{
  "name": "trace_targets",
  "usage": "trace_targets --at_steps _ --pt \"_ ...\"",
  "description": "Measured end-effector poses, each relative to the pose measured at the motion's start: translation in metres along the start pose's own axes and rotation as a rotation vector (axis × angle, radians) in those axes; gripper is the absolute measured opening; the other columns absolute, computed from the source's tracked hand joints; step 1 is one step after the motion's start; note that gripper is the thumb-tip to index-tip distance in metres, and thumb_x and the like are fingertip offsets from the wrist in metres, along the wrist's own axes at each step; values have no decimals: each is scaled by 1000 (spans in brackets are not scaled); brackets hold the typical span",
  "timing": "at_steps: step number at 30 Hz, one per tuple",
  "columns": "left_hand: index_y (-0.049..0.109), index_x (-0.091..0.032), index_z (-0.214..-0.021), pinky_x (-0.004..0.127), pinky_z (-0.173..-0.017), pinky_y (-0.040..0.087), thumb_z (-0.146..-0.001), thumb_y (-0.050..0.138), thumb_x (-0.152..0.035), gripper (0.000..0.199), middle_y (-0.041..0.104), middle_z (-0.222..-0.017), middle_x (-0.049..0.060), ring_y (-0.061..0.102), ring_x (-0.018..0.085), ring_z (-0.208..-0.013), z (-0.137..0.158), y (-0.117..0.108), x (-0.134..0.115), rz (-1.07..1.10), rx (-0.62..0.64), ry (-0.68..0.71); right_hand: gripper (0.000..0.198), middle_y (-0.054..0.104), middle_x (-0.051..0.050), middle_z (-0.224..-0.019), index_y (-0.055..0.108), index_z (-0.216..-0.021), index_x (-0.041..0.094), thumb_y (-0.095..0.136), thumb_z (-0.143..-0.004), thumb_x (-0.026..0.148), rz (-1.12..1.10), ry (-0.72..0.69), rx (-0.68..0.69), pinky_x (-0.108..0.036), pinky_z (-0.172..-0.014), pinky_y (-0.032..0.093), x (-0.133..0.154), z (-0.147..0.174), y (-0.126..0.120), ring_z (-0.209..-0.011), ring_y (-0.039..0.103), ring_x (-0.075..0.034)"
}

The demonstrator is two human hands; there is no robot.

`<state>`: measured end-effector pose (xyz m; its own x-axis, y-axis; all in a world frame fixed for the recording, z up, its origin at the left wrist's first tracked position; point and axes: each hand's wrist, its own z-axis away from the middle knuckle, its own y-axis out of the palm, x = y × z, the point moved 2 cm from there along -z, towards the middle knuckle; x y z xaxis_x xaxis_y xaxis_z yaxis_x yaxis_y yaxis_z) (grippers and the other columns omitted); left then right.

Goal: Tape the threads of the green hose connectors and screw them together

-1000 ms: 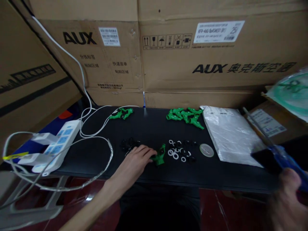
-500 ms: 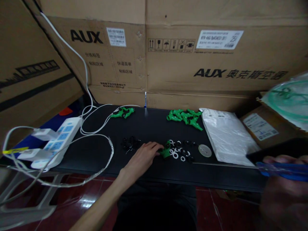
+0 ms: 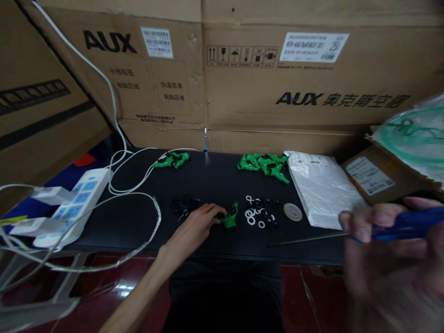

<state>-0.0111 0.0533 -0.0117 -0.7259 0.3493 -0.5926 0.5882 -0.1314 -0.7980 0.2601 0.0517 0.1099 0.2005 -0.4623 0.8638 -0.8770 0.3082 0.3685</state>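
Observation:
My left hand [image 3: 196, 226] rests on the black tabletop, its fingertips closed on a green Y-shaped pipe fitting [image 3: 229, 218] with black parts on its branches. On the right, my blurred right hand [image 3: 385, 273] grips the blue handle of a screwdriver [image 3: 405, 225]. The long thin shaft points left, low over the table's front edge. White rings [image 3: 250, 217] and small black parts lie scattered just right of the fitting. Close behind my left hand is a pile of small black pieces [image 3: 183, 206].
More green fittings [image 3: 263, 165] lie at the back, with others [image 3: 172, 160] farther left. A round translucent disc [image 3: 292, 212] sits near a white plastic package [image 3: 321, 189]. Left are a power strip [image 3: 74, 208] and looped white cables. Large cardboard boxes [image 3: 239, 92] wall off the back.
My right hand has come further into view from the right, bringing the screwdriver shaft leftward. The green fitting, with my left fingers on it, now sits farther from the white rings.

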Motion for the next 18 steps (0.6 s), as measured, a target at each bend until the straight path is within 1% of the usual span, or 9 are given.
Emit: trace_targets --at_steps 2,5,8,11,14,16,18 --pt "60 -27 -124 36 -103 53 -99 48 -4 37 68 -123 3 66 20 -115 7 -5 5 28 12 -7 38 52 7 -64 61 -96 21 82 -80 49 -78 8 32 -28 -51 40 -2 -3 15 -49 38 -13" --pt "62 -28 -125 39 -106 51 -100 50 -8 34 68 -125 3 65 21 -118 10 -8 9 82 27 -16 36 50 9 -59 60 -92 19 80 -83 47 -161 57 101 -26 -46 34 -7 -6 36 -44 36 -10" --pt "61 -29 -127 38 -107 50 -101 51 -10 34 67 -127 2 65 20 -118 8 -5 11 173 33 -19 36 45 10 -54 59 -85 20 75 -84 52 -162 39 115 -27 -40 29 -12 -10 52 -40 32 -9" --pt "60 -29 -127 36 -105 51 -101 52 -10 33 66 -127 1 65 18 -117 3 2 11 277 40 17 36 40 10 -50 60 -80 22 70 -80 57 -122 -2 86 -28 -34 23 -16 -14 59 -36 26 -9" --pt "61 -28 -124 34 -104 51 -101 51 -8 32 66 -125 1 64 16 -116 1 7 11 335 23 55 35 39 10 -49 61 -77 22 68 -78 56 -149 10 63 -27 -30 19 -19 -18 59 -33 24 -9" --pt "62 -27 -123 35 -104 51 -101 51 -8 31 67 -125 1 64 16 -115 3 4 11 330 31 46 35 39 9 -49 60 -75 21 66 -81 56 -167 12 58 -27 -29 16 -21 -19 60 -32 24 -8" --pt "64 -28 -122 38 -105 50 -100 53 -9 31 69 -124 1 65 17 -116 7 -3 10 282 53 23 39 37 9 -48 59 -72 21 61 -87 56 -171 20 68 -25 -28 16 -22 -18 64 -32 25 -8"
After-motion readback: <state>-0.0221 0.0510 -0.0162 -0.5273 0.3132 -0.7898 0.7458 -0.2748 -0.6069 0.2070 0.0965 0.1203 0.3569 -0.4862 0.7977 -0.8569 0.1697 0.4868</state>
